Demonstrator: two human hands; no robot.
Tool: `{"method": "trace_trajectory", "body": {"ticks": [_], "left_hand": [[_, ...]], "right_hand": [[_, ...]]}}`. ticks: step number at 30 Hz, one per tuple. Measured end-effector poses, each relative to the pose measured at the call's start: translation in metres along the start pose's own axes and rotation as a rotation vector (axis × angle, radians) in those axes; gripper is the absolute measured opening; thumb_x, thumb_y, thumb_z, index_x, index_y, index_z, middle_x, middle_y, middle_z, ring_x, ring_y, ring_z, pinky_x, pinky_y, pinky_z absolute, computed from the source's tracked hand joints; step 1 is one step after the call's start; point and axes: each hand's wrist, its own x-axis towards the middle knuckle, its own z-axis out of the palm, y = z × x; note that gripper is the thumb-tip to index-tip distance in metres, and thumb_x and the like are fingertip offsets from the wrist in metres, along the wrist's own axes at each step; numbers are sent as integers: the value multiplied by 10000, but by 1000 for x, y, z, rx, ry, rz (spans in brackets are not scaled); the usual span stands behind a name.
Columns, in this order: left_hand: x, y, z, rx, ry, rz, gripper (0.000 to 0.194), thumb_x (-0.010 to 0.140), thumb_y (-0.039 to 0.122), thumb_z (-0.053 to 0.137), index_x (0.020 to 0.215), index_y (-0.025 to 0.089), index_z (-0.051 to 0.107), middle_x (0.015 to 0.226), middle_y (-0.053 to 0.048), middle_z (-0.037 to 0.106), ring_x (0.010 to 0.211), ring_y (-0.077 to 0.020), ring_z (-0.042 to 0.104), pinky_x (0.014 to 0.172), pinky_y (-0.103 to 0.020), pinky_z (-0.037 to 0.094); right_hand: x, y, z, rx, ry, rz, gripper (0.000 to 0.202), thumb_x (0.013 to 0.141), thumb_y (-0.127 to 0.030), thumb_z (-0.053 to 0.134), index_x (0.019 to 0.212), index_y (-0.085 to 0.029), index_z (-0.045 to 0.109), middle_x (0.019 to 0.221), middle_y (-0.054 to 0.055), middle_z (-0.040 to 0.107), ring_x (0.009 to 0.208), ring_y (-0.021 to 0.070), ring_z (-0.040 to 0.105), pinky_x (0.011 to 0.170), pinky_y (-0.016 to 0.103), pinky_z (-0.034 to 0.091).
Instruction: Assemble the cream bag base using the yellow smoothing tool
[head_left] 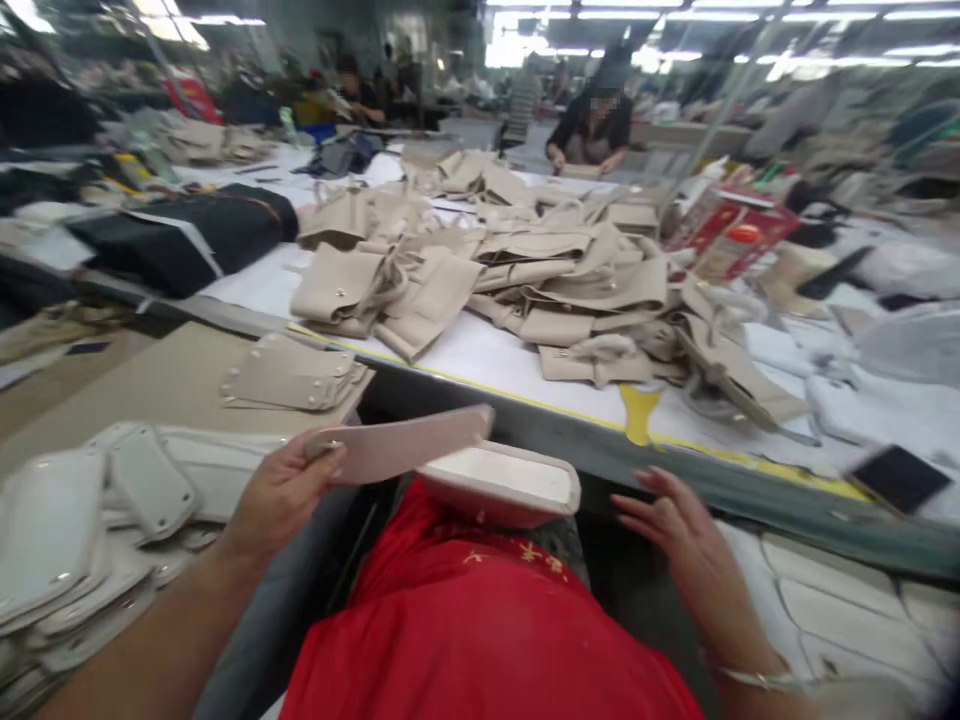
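My left hand [289, 490] grips one end of a flat beige strip [409, 446] with rounded ends, held level. Just beyond the strip's free end, a white block-like piece with a pinkish edge [510, 480] rests on my lap, over the red apron [487, 640]. To the right of that piece, my right hand [671, 515] hangs in the air near the table edge, its fingers apart and nothing in them. White rounded panels with metal studs [56, 530] are piled beside my left forearm.
Beige bag pieces [570, 270] are heaped on the table [487, 350]. A beige stack [292, 375] sits at left, a black roll [202, 235] behind it. A yellow piece [639, 410] and phone-like dark object [898, 478] lie near the edge. White pieces [832, 600] are lower right. A person [592, 125] works opposite.
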Motion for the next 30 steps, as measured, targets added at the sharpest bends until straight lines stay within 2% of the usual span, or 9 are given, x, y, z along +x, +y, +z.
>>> {"method": "trace_trajectory", "body": {"ticks": [2, 4, 7, 10, 13, 17, 21, 30], "left_hand": [[4, -16, 34, -26, -179, -170, 411, 722, 400, 645, 1066, 179, 600, 923, -53, 666, 819, -189, 625, 726, -306, 523], [8, -31, 57, -10, -287, -285, 452, 711, 441, 644, 1070, 169, 604, 929, -60, 671, 808, -190, 628, 711, -298, 523], [16, -44, 74, -32, -309, -363, 482, 704, 447, 650, 1090, 165, 586, 932, -59, 674, 792, -180, 631, 692, -282, 522], [27, -48, 78, -61, -267, -407, 508, 693, 441, 665, 1103, 158, 562, 941, -60, 669, 792, -179, 634, 670, -272, 523], [40, -50, 80, 6, -244, -408, 544, 685, 470, 656, 1113, 150, 552, 963, -70, 665, 835, -206, 633, 698, -301, 526], [59, -54, 83, 334, -238, -265, 502, 689, 494, 620, 1065, 162, 590, 978, -67, 667, 901, -234, 614, 767, -318, 501], [73, -57, 84, 588, -210, -182, 509, 688, 508, 590, 1079, 182, 571, 987, -60, 664, 893, -234, 617, 761, -306, 497], [82, -62, 83, 640, -268, -238, 574, 716, 510, 568, 1193, 200, 489, 1025, -80, 654, 897, -232, 632, 722, -303, 516]], "right_hand": [[-4, 10, 7, 152, -126, 213, 522, 836, -604, 387, 1218, -254, 450, 1205, 107, 539, 797, 187, 646, 667, 342, 535], [-2, 18, 20, 240, -259, 367, 575, 826, -652, 335, 1115, -200, 542, 1020, 101, 633, 676, 171, 640, 590, 308, 520], [1, 20, 32, 264, -337, 404, 560, 827, -642, 356, 940, -156, 609, 765, 61, 654, 625, 161, 618, 544, 272, 503], [8, 15, 28, 230, -377, 382, 450, 784, -585, 505, 883, -155, 597, 718, 32, 643, 618, 139, 615, 562, 247, 505], [23, 13, 21, 90, -349, 353, 381, 727, -528, 607, 781, -153, 572, 637, 2, 625, 565, 112, 601, 555, 215, 486], [47, 20, 19, -65, -249, 318, 350, 744, -497, 581, 664, -162, 521, 547, -29, 572, 443, 70, 515, 441, 176, 393], [61, 25, 17, -137, -267, 329, 333, 767, -448, 559, 609, -162, 491, 506, -38, 533, 382, 47, 432, 378, 164, 307], [65, 29, 11, -168, -324, 348, 338, 766, -451, 559, 595, -163, 508, 486, -33, 517, 383, 59, 423, 388, 183, 321]]}}
